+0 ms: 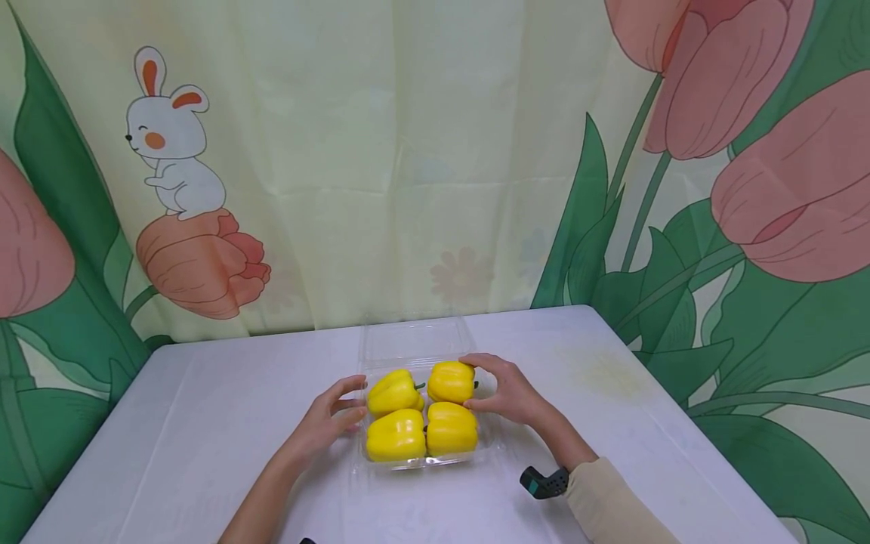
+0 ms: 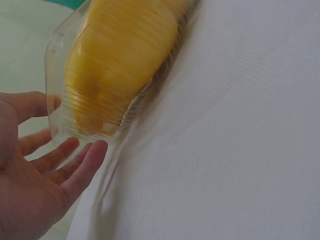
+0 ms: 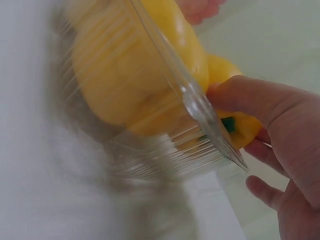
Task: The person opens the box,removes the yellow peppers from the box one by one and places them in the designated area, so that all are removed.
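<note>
Several yellow bell peppers sit in two rows inside a clear plastic clamshell container (image 1: 408,466). My right hand (image 1: 511,391) grips the back-right yellow bell pepper (image 1: 450,381), thumb on its near side and fingers on its far side. In the right wrist view, this pepper's green stem (image 3: 228,124) shows behind the container's clear wall. At the container's left side is my left hand (image 1: 329,418), its fingers spread and loosely bent. In the left wrist view, its fingertips (image 2: 99,149) are right at the ribbed wall, near the front-left pepper (image 1: 396,436).
The container's clear lid (image 1: 416,341) lies folded back toward the table's far edge. A white cloth covers the table (image 1: 224,438). Behind it hangs a curtain (image 1: 326,151) printed with tulips and a rabbit. A black device (image 1: 544,482) is strapped to the right wrist.
</note>
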A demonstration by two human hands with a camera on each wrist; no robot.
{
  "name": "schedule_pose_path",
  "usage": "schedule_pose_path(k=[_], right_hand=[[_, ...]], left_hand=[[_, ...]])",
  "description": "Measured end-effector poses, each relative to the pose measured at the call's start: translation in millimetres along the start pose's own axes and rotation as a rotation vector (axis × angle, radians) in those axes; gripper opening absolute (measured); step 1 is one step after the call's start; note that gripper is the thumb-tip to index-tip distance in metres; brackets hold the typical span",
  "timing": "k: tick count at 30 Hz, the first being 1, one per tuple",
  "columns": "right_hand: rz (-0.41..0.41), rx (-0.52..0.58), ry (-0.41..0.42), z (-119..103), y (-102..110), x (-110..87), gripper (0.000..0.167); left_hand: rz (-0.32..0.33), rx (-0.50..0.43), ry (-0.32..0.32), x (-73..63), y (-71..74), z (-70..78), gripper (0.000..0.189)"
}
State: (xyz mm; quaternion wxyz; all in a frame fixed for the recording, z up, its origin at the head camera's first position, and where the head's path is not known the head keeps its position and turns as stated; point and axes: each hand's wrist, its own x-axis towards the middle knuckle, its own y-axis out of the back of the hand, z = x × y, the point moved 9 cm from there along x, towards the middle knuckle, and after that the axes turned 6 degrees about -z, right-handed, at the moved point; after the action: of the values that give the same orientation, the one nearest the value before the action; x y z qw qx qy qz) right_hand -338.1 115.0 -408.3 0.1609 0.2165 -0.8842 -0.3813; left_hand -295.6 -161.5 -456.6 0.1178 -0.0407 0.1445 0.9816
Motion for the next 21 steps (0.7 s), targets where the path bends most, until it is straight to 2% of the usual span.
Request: schedule_pose_path(k=[13,21], right_hand=[[0.021,0.016,0.007,-1.9,5.1,-2.6,0.066],[0.023,0.04,-0.018,1.5,6.0,-3.7,0.066]], left_hand=[[-0.008,0.0,-0.004,-0.3,-0.2,-0.3,0.056],[-0.017,-0.006,-0.008,-0.2,-1.3,0.8,0.055]])
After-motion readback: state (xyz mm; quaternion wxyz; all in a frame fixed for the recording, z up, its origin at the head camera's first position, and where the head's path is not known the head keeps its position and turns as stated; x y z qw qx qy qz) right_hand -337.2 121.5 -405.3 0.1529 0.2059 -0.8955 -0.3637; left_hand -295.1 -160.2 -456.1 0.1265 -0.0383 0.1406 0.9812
